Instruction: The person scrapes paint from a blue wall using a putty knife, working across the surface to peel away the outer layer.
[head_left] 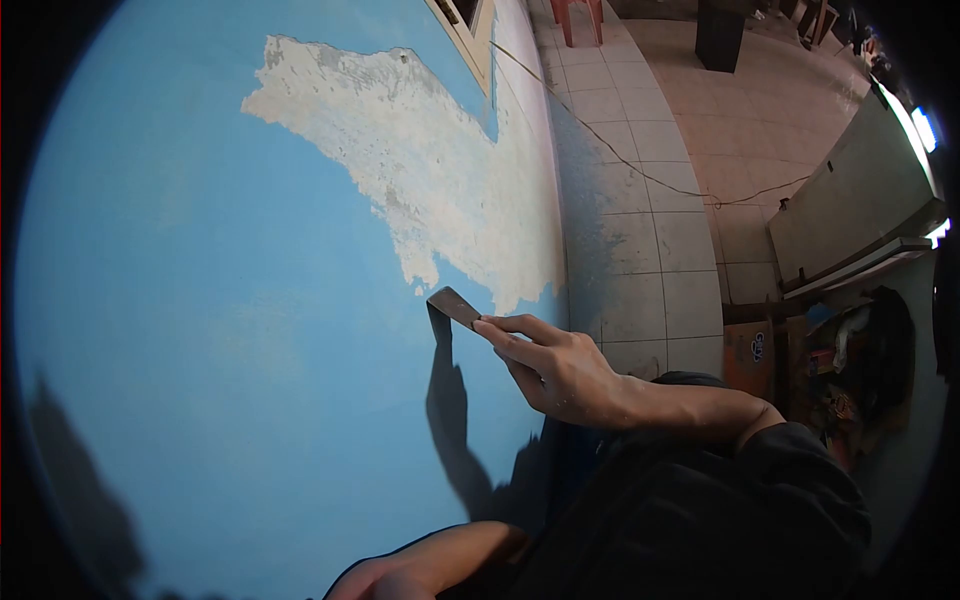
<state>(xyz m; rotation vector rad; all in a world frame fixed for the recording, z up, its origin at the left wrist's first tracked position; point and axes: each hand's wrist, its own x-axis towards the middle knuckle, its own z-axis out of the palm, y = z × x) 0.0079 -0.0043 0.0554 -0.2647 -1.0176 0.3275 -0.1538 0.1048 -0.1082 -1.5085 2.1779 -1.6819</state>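
My right hand [575, 375] is closed around a paint scraper [457, 307], pinching it between thumb and fingers. Its flat blade points up and left, with the front edge at the blue wall [230, 380], where the blade's shadow meets it. Just above the blade lies a large bare patch [410, 150], whitish and grey with ragged borders, where no blue paint covers the wall. Part of my left arm [440, 560] shows at the bottom edge; the left hand itself is out of sight.
A window frame [470, 45] sits at the top of the wall. A thin cable [640, 172] runs across the tiled floor [630, 240]. Further off are a red stool [578, 20] and a dark box-like stand [720, 35]. To the right, a cardboard box [750, 360] stands beside cluttered items.
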